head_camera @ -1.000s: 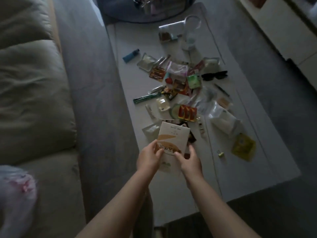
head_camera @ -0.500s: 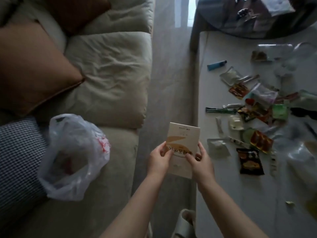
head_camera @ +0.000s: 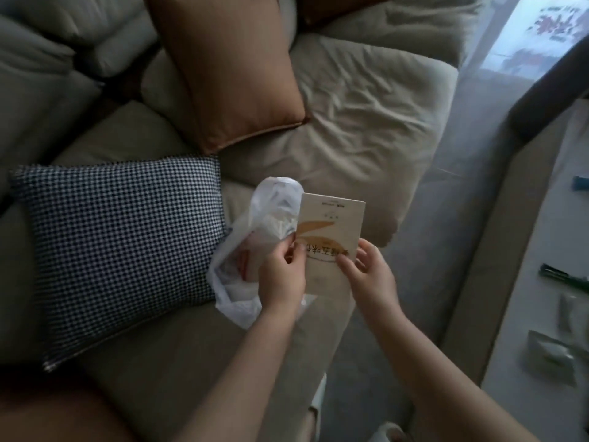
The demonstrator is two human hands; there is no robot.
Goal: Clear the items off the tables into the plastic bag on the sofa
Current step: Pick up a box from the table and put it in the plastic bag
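Head view: our left hand (head_camera: 280, 275) pinches the plastic bag (head_camera: 255, 250) rim and the cream box (head_camera: 328, 244); our right hand (head_camera: 371, 275) grips the box's other edge. Bag mouth lies just left, box long axis pointing away from us.

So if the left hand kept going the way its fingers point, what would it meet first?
Probably the plastic bag: the left hand is already at its rim, fingers pointing up-left into the film. Depth is unclear; the checked cushion lies beyond.
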